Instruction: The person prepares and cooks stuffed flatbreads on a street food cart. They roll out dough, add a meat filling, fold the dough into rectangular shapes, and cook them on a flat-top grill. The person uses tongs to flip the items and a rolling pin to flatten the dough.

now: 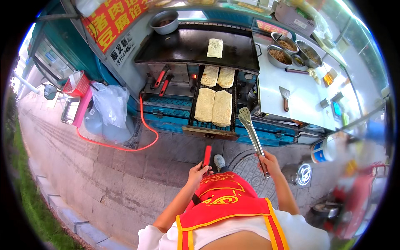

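My left hand (198,173) is closed around a red handle (207,155), in line with the front of a pulled-out grill drawer (210,130). Whether the two are joined is hard to see. Several flat stuffed breads (205,104) lie in pairs on the drawer's wire rack, the rear pair browned in spots. My right hand (268,164) grips metal food tongs (252,131) near their lower end. Their slotted head points up and away, right of the drawer, with no food in it. One paler flatbread (215,48) lies on the black griddle (184,47) above.
A steel counter (275,90) on the right bears a scraper (285,98) and bowls of filling (279,56). A metal pot (164,22) stands at the griddle's back left. An orange hose (147,145) loops over the paving. At right are a white bucket (325,149) and a metal canister (298,174).
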Motion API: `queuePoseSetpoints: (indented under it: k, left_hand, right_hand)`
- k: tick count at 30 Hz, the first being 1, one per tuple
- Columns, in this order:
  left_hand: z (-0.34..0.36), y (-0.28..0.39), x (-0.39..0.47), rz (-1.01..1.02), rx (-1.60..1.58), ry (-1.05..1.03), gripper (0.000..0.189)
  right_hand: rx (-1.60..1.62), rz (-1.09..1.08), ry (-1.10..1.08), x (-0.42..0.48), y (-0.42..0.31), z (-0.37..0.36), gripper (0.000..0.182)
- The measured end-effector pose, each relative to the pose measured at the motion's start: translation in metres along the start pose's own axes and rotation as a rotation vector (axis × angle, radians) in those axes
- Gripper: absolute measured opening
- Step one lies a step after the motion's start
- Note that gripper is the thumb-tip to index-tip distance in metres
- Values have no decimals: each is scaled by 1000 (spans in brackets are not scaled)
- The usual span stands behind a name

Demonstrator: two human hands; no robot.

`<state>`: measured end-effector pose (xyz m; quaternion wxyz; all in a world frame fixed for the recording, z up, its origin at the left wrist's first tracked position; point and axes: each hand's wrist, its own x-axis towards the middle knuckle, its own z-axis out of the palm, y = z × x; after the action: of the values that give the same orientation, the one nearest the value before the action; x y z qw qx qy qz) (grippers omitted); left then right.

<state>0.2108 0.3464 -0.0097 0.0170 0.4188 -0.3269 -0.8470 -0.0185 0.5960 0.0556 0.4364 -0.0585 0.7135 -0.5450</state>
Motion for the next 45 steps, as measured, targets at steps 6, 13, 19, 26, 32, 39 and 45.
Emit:
queuePoseSetpoints:
  k: [6,13,19,26,32,39,45]
  left_hand:
    - [-11,-12,-8,40,-19,-78,35]
    - [-16,-18,-9,41,27,-43,37]
    - [-15,-21,-8,21,58,33,41]
    - [-16,-29,-6,14,95,99,37]
    - [-14,-37,-3,32,99,116,38]
    - [-12,-38,1,41,128,105,41]
    - [-23,-41,-7,30,130,61,46]
  right_hand:
    - [52,-27,24,34,-28,3,32]
    - [68,-20,45,102,-42,1,33]
    - [84,36,-103,152,-68,8,39]
    - [84,185,-206,188,-113,50,34]
    - [6,201,-188,208,-129,68,40]
    - [99,82,-148,238,-82,95,38]
    - [252,-14,-129,303,-78,146,30]
